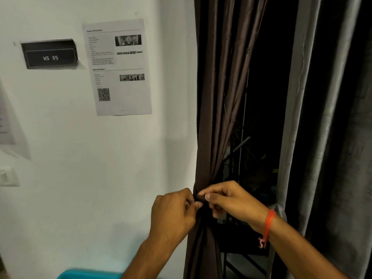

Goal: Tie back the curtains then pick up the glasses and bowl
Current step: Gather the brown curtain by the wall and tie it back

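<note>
Pinching: my left hand (173, 210) and right hand (231, 200) both pinch the tie-back (199, 197).
Axis: it runs crosswise around the upright brown curtain (217, 117), between my fingertips.

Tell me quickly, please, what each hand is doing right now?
Left hand: fingers pinch the tie-back wrapped round the brown curtain.
Right hand: fingers pinch the same tie-back from the other side.
</note>
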